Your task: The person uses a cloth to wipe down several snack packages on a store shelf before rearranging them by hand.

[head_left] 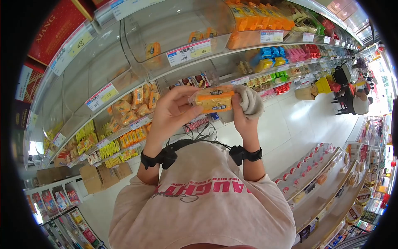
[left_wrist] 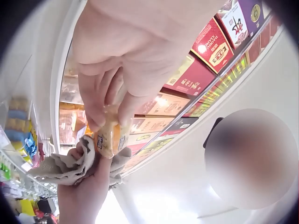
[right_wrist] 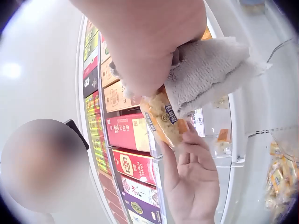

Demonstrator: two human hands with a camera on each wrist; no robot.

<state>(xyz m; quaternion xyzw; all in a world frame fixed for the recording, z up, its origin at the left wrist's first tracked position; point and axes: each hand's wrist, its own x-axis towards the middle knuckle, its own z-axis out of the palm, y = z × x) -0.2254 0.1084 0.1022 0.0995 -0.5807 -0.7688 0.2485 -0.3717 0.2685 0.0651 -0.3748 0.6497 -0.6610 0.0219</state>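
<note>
From my head view, the wrapped snack (head_left: 214, 101) is held up between the two hands, in front of the shelves and above the shirt (head_left: 199, 186). Its long axis runs roughly left to right, one end at the left hand (head_left: 176, 111), the other at the right hand (head_left: 245, 118). A broad face is turned towards my head camera, with orange bands and dark lettering on the wrapper.

Beyond it, one clear bin (head_left: 143, 65) on the upper shelf holds a few orange packs (head_left: 153, 50), spaced apart. The bin to its right is piled with orange bags (head_left: 257, 18). Lower down, more wrapped packs (head_left: 121, 112) lie heaped behind price tags, near rows of yellow packs (head_left: 109, 150). Both wrist views also show boxes (right_wrist: 133, 165) stacked on shelving.

The left grip is partly closed, thumb and fingertips pinching its end of the snack. The right grip has its thumb against the other end and also holds a bunched grey cloth (head_left: 250, 103); the cloth hides most of the right fingers, so I cannot tell exactly how they lie. A dark strap (head_left: 159, 155) circles each wrist.
</note>
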